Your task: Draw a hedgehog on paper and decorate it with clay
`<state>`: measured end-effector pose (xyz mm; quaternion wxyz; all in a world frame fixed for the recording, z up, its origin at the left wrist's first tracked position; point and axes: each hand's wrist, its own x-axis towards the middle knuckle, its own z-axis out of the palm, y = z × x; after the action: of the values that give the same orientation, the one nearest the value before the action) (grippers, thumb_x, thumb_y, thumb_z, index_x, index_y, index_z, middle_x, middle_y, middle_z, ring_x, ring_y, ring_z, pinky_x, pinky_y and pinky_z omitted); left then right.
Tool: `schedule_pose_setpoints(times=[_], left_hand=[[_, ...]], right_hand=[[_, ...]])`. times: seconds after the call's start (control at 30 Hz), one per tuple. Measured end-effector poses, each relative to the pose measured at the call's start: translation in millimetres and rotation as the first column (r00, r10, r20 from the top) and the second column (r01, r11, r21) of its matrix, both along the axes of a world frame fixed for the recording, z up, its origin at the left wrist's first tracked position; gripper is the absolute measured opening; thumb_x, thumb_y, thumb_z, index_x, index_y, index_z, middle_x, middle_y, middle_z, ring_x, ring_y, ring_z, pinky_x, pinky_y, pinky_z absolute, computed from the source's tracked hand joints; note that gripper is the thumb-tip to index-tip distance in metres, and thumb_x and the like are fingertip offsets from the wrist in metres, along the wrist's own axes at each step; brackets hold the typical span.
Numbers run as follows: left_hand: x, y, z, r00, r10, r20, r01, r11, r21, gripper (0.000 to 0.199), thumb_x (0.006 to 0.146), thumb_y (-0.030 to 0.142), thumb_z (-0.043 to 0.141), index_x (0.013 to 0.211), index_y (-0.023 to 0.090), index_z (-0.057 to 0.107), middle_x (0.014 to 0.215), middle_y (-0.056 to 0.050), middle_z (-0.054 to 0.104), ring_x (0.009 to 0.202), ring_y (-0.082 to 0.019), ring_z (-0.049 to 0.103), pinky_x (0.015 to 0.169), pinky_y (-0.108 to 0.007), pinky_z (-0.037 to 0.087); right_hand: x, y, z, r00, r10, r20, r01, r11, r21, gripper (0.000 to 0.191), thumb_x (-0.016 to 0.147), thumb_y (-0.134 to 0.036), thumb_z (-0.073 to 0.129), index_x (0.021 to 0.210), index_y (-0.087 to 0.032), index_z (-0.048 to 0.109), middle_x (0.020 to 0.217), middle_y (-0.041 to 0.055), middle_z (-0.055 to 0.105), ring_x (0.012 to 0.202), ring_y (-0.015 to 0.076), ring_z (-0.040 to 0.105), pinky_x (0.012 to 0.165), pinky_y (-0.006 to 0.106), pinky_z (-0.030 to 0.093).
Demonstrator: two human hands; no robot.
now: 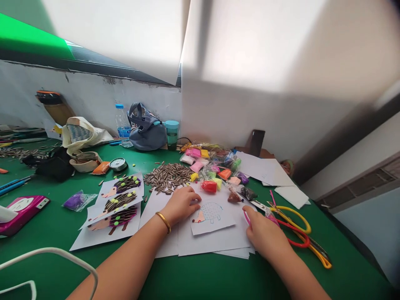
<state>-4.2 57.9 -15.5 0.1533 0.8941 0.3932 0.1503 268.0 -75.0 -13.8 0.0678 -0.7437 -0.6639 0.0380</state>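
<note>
A small white card with a hedgehog drawing (pixel 212 211) lies on larger white sheets (pixel 215 245); its face is peach with a red mouth and a dark nose. My left hand (pixel 181 204), with a gold bangle at the wrist, rests at the card's left edge, fingers bent and slightly apart, nothing visible in them. To the card's right, my right hand (pixel 265 229) is closed around a thin pink tool (pixel 247 217); most of it is hidden by the fingers. Just above the left hand lies a heap of striped sunflower seeds (pixel 168 175).
Packets of coloured clay (pixel 208 186) crowd the back. Scissors (pixel 290 221) with yellow and red handles lie beside my right hand. Finished seed hedgehog cards (pixel 120 208) overlap at left. Behind stand a water bottle (pixel 123 127), a blue bag (pixel 148 133) and a phone (pixel 256 142).
</note>
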Motion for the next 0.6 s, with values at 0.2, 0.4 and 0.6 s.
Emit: schedule_pose_setpoints(times=[0.2, 0.4, 0.6], left_hand=[[1, -1, -1.4, 1.000, 0.009, -0.002, -0.009, 1.000, 0.018, 0.020, 0.083, 0.031, 0.067, 0.102, 0.028, 0.072, 0.100, -0.004, 0.065, 0.097, -0.022, 0.059, 0.083, -0.034, 0.041], [1, -2, -2.3, 1.000, 0.016, 0.003, -0.016, 1.000, 0.025, 0.019, 0.083, 0.030, 0.067, 0.101, 0.027, 0.073, 0.098, -0.004, 0.064, 0.097, -0.022, 0.059, 0.084, -0.034, 0.040], [1, -1, -2.8, 1.000, 0.009, 0.003, -0.009, 1.000, 0.025, 0.019, 0.082, 0.031, 0.068, 0.100, 0.027, 0.072, 0.097, -0.004, 0.064, 0.097, -0.022, 0.059, 0.084, -0.034, 0.041]], right_hand=[[-25, 8, 36.0, 0.761, 0.293, -0.579, -0.278, 0.953, 0.116, 0.029, 0.088, -0.018, 0.042, 0.102, -0.023, 0.067, 0.094, 0.0058, 0.066, 0.087, 0.0206, 0.062, 0.077, 0.033, 0.049], [-71, 27, 29.5, 0.502, 0.374, -0.780, -0.388, 0.903, 0.183, 0.021, 0.079, -0.019, 0.058, 0.098, -0.021, 0.065, 0.093, 0.0032, 0.064, 0.078, 0.0156, 0.059, 0.071, 0.027, 0.049], [-82, 17, -1.4, 0.589, 0.321, -0.742, -0.280, 0.942, 0.185, 0.016, 0.090, -0.023, 0.044, 0.087, -0.020, 0.058, 0.079, 0.0016, 0.063, 0.074, 0.0159, 0.057, 0.067, 0.027, 0.044]])
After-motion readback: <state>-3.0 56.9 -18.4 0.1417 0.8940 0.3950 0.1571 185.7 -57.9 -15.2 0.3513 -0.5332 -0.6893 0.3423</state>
